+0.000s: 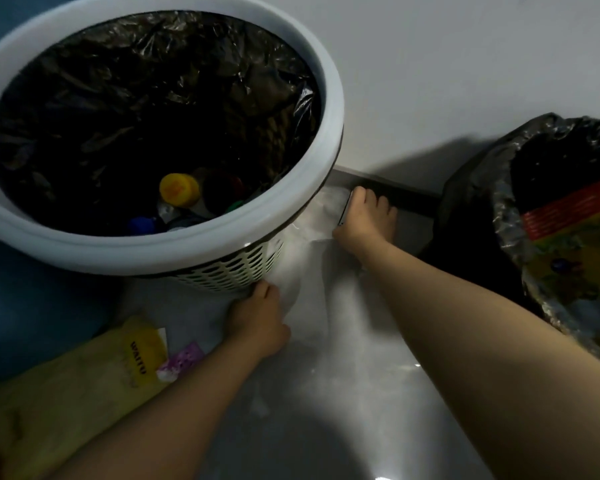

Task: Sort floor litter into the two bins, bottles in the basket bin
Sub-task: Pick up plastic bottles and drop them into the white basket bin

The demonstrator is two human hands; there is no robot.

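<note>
Nearest, a yellow bag (pixel 84 375) and a purple wrapper (pixel 182 358) lie on the floor. The left hand (pixel 257 318) grips the near end of clear plastic (pixel 302 268) at the basket bin's (pixel 326 81) base. The right hand (pixel 364 220) curls over its far end, by the skirting. Bottles (pixel 179 189) lie inside the basket bin — a black-lined bin (pixel 471 188) stands to the right.

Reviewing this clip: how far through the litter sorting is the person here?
Partly done. Done: bottles lie in the basket bin, and a red and yellow packet sits in the other bin. In hand: the left hand and right hand both grip a clear plastic bag on the floor between the bins. Left: a yellow bag and a purple wrapper lie on the floor.
</note>
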